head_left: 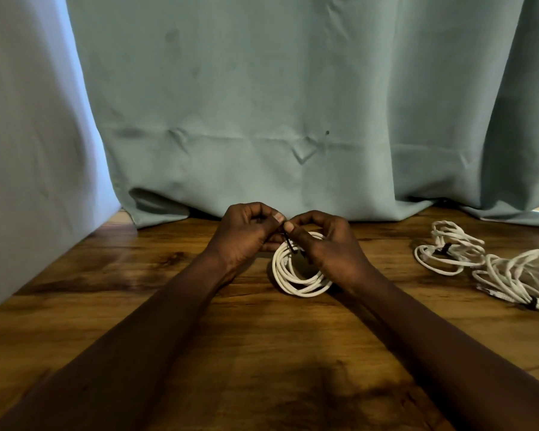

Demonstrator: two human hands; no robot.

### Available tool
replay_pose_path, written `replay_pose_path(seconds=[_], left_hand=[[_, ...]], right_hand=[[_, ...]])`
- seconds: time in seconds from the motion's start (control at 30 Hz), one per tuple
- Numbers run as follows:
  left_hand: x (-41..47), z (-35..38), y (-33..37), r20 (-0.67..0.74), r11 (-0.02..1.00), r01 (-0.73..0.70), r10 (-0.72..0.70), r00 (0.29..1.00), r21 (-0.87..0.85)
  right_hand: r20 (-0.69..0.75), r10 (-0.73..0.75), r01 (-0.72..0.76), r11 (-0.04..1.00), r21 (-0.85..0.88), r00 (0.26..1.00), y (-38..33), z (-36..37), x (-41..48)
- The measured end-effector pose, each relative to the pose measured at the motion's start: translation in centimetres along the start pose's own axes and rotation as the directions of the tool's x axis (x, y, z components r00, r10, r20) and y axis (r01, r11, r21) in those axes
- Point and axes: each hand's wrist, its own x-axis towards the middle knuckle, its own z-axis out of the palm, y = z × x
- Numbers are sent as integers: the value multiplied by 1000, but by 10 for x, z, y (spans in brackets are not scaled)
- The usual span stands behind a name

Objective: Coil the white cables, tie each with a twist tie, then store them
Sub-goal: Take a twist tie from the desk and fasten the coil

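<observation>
Both hands (246, 233) (327, 244) pinch the twist tie (288, 241) atop the coiled cable (296, 275).

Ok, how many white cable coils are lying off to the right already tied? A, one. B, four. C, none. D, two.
D: two tied coils lie to the right, the nearer coil and the far-right coil, each banded in black. The left hand and right hand pinch the twist tie on the middle coil.

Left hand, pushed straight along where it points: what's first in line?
Likely the right hand: the left hand points rightward, its thumb nearly meeting the right thumb at the black twist tie they pinch.
</observation>
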Motion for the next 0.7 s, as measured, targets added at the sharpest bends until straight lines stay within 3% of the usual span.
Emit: replay_pose_path(seconds=[0.2,0.3,0.4,0.7], left_hand=[[-1,0,-2,-67,988,-70,80,995,134],[0,-2,-6,-36,982,-94,101,994,162],[-1,-3,-7,16,989,-110,109,994,97],[0,0,-6,7,988,-154,154,988,14]], right_hand=[[11,-11,11,999,39,1000,-3,1,-2],[47,122,-129,968,215,991,-7,-1,-2],[149,225,-262,910,322,963,-8,-4,-1],[254,243,-332,851,407,936,-12,-10,1]])
